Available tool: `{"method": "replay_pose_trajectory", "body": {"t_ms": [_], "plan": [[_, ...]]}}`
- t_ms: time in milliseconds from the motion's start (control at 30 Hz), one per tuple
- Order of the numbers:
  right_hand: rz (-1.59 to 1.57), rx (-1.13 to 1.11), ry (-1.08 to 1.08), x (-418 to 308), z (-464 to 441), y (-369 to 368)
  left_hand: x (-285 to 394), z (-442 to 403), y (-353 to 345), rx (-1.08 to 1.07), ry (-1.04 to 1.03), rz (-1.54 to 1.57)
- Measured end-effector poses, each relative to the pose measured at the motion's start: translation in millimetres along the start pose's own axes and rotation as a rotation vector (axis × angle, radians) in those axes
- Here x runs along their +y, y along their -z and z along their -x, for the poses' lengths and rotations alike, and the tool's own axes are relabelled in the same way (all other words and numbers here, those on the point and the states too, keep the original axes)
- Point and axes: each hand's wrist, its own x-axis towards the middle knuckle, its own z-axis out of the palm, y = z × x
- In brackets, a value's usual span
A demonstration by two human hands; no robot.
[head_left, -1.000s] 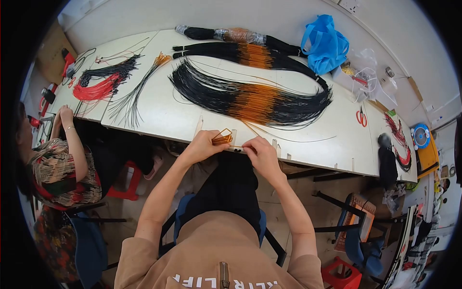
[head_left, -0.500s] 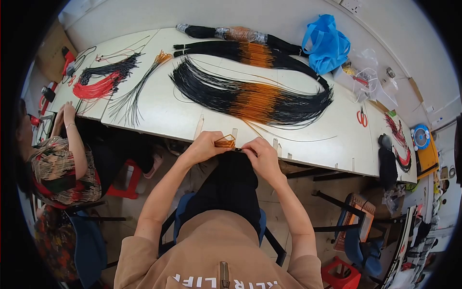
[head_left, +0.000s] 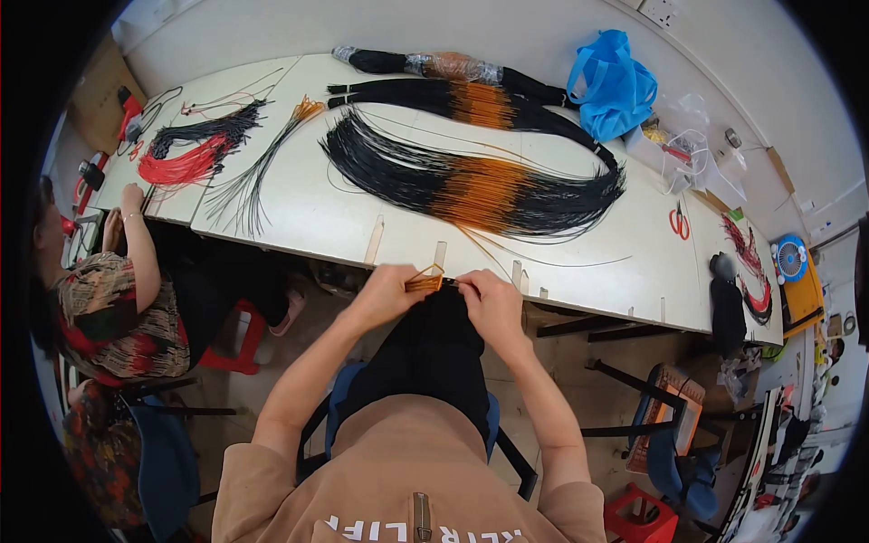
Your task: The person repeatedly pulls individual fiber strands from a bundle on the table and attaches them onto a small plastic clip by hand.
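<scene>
At the table's front edge, my left hand [head_left: 385, 295] is closed around looped orange wires [head_left: 424, 283], whose bends stick out past the fingers. Close beside it on the right, my right hand [head_left: 493, 303] pinches a small dark piece at the wires' end, too small to make out. Beyond both hands a wide bundle of black wires with an orange middle [head_left: 484, 195] lies fanned across the white table [head_left: 579, 285]. A few loose orange wires trail from that bundle towards the front edge.
Further back lie a second wire bundle [head_left: 480, 102] and a plastic-wrapped one [head_left: 453, 65]. A blue bag [head_left: 614, 86] stands back right, with orange-handled scissors [head_left: 679, 220] nearer. Red and black wires [head_left: 186, 158] lie at left, before a seated co-worker [head_left: 118, 303].
Both my hands have come slightly down towards my body with the orange wires still held. The co-worker's hands at left have shifted a little.
</scene>
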Motion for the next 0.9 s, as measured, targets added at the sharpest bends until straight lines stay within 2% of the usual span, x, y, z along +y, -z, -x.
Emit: {"method": "replay_pose_trajectory", "body": {"t_ms": [33, 133, 167, 300, 333, 467, 500, 633, 800, 867, 900], "plan": [[-0.152, 0.037, -0.128, -4, 4, -5, 7, 9, -7, 0.015, 0.119, 0.126], [-0.608, 0.141, -0.517, -18, 19, -25, -4, 28, -34, 0.055, 0.226, 0.288], [-0.609, 0.136, -0.520, -20, 24, -31, -7, 32, -39, 0.055, 0.231, 0.289], [-1.529, 0.180, -0.769, -16, 44, -57, -13, 42, -57, 0.084, 0.239, 0.301], [-1.530, 0.182, -0.771, -16, 48, -60, -14, 43, -54, 0.083, 0.240, 0.300], [-1.682, 0.112, -0.764, -17, 67, -68, -21, 52, -29, -0.162, 0.272, 0.203], [-1.685, 0.112, -0.764, -18, 70, -69, -21, 50, -27, -0.161, 0.273, 0.201], [-1.614, 0.106, -0.801, -21, 83, -67, -17, 34, -26, 0.160, 0.276, 0.411], [-1.552, 0.087, -0.796, -20, 87, -70, 23, 13, -41, 0.042, 0.395, 0.567], [-1.139, -0.119, -0.703, -12, 84, -58, 13, 11, -48, 0.043, 0.340, 0.599], [-1.138, -0.118, -0.692, -13, 77, -44, 4, 11, -53, 0.046, 0.288, 0.629]]}}
